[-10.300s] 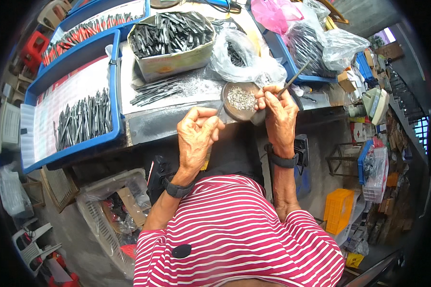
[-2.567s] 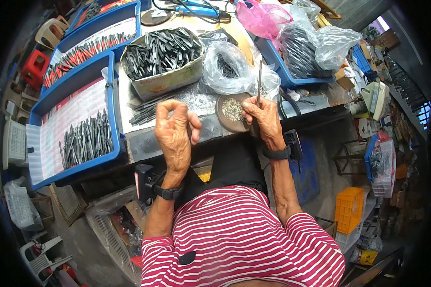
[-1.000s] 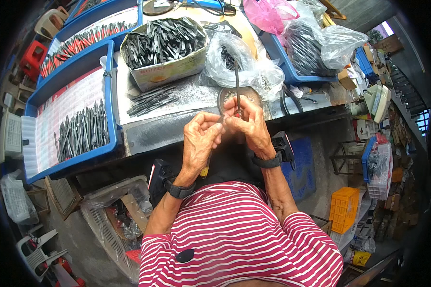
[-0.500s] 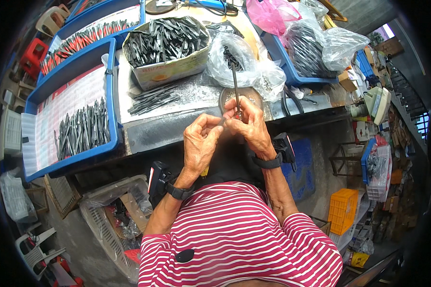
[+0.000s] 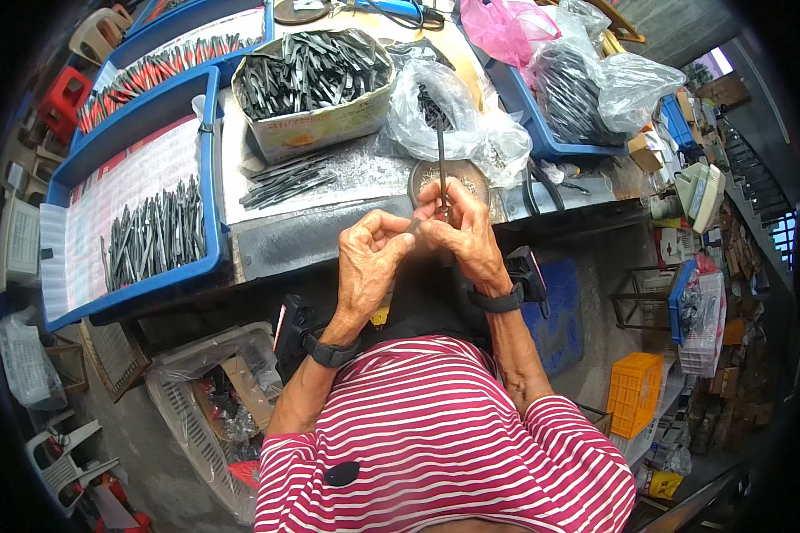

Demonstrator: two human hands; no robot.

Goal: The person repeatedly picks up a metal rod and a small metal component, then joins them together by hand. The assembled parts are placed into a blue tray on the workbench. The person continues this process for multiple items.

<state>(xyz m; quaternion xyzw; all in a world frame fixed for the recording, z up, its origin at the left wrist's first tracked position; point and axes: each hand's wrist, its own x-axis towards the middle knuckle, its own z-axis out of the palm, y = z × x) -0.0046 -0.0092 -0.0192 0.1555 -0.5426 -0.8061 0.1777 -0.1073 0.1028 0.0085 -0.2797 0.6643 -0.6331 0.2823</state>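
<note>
A red stool (image 5: pixel 65 99) is seen well to the left of the carton (image 5: pixel 320 131). A blue tray (image 5: pixel 212 178), paper-lined, is placed just left of the carton; black strips (image 5: pixel 156 231) are laid side by side inside. The carton itself, open-topped, is heaped with similar dark pieces. Loose strips (image 5: pixel 284 182) are spread just in front of the carton. The left hand (image 5: pixel 369 258) is held in front of the carton; thumb and forefinger are drawn together, and whether anything is pinched between them cannot be told. A round brown dish (image 5: pixel 418 180), by which small pale bits are held, is set right of the carton, toward its front. A slim dark rod (image 5: pixel 442 155) is held nearly upright, right of the carton. A clear plastic bag (image 5: pixel 464 133) is placed just right of the carton. The right hand (image 5: pixel 467 233) is positioned front-right of the carton; the rod is grasped in its curled fingers. An orange crate (image 5: pixel 636 391) is seen well to the right of the carton.
</note>
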